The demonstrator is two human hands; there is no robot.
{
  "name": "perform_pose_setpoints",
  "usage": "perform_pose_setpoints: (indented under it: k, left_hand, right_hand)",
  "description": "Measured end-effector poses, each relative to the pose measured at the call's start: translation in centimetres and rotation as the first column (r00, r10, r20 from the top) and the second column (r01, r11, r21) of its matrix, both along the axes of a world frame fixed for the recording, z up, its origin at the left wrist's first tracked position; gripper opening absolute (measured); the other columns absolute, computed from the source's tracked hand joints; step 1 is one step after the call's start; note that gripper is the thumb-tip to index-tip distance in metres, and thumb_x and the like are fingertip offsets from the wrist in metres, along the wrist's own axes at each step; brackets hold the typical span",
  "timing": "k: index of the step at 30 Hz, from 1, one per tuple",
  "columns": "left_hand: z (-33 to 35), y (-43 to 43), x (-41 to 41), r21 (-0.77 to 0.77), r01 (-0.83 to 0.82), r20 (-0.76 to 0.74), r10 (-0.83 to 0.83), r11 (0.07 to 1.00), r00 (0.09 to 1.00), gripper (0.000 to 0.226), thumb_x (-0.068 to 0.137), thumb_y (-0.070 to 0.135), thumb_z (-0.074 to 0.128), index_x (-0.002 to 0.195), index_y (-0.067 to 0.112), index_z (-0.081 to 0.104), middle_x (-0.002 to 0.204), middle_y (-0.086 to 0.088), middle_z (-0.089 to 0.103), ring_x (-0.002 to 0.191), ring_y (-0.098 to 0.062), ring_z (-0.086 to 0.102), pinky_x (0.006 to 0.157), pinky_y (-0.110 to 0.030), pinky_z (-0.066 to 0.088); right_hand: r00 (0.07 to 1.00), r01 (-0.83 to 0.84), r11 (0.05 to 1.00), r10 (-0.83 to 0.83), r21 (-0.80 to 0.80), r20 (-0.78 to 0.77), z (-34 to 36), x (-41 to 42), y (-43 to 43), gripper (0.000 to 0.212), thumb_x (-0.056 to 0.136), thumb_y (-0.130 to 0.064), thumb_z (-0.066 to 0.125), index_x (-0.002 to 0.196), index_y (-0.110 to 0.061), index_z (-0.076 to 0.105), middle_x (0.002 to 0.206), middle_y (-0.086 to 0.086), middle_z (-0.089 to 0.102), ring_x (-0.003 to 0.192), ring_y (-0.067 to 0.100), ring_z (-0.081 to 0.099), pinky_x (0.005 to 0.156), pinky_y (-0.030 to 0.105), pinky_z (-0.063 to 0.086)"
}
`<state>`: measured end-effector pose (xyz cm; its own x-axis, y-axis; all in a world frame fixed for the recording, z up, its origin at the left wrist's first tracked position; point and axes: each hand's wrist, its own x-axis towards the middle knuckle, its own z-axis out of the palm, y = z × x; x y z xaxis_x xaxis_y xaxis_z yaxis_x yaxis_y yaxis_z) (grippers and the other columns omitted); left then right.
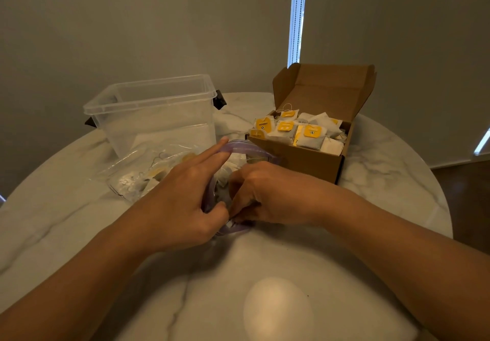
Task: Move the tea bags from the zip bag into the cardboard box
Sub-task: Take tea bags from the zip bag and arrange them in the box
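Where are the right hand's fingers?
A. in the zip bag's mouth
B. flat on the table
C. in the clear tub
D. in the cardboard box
A: the fingers of the right hand curl into the purple-rimmed mouth of the zip bag, whose rim the left hand holds; the box and tub sit farther back.
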<state>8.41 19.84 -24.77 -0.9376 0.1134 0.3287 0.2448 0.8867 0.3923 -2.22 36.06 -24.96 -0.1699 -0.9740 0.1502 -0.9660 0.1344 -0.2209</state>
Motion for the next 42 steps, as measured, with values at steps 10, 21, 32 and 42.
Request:
perform_pose_setpoints:
  k: [10, 21, 32, 42]
  left_hand:
    - [-0.1, -0.2, -0.1, 0.012, 0.008, -0.027, -0.008, 1.0, 1.0, 0.082, 0.072, 0.048, 0.048, 0.151, 0.041, 0.03, 0.161, 0.021, 0.021, 0.145, 0.001, 0.026, 0.115, -0.038, 0.036]
    - [-0.2, -0.5, -0.2, 0.03, 0.01, 0.004, -0.01, 0.999, 1.0, 0.083, 0.07, 0.053, 0.045, 0.151, 0.046, 0.026, 0.159, 0.031, 0.016, 0.143, 0.004, 0.025, 0.113, -0.032, 0.039]
    - [0.1, -0.3, 0.0, 0.063, 0.077, -0.011, -0.076, 0.995, 0.997, 0.072, 0.069, 0.054, 0.046, 0.134, 0.073, 0.019, 0.149, 0.048, 0.014, 0.133, 0.01, 0.036, 0.098, -0.02, 0.048]
    - [0.2, 0.0, -0.1, 0.06, 0.081, -0.034, -0.079, 0.995, 0.996, 0.074, 0.068, 0.051, 0.046, 0.131, 0.076, 0.019, 0.15, 0.047, 0.015, 0.134, 0.012, 0.035, 0.091, -0.021, 0.049]
  right_hand:
    - [0.985, 0.116, 0.949, -0.072, -0.293, 0.158, 0.5, -0.4, 1.8, 0.007, 0.087, -0.016, 0.07, 0.093, -0.018, 0.073, 0.085, -0.01, 0.068, 0.077, 0.003, 0.061, 0.067, 0.014, 0.048]
    - [0.701, 0.435, 0.803, -0.017, -0.408, 0.713, 1.6, -2.9, 4.9, 0.01, 0.086, -0.004, 0.067, 0.094, 0.001, 0.072, 0.082, 0.01, 0.074, 0.071, 0.016, 0.071, 0.062, 0.021, 0.054]
    - [0.608, 0.738, 0.46, -0.134, -0.495, 0.783, 5.5, -7.8, 9.5, 0.004, 0.086, -0.006, 0.067, 0.088, -0.006, 0.07, 0.081, 0.011, 0.073, 0.073, 0.025, 0.072, 0.063, 0.029, 0.057]
    - [0.498, 0.847, 0.362, -0.281, -0.39, 0.821, 4.8, -9.5, 8.9, 0.007, 0.084, -0.001, 0.07, 0.088, -0.006, 0.067, 0.087, 0.013, 0.071, 0.073, 0.022, 0.073, 0.059, 0.029, 0.059]
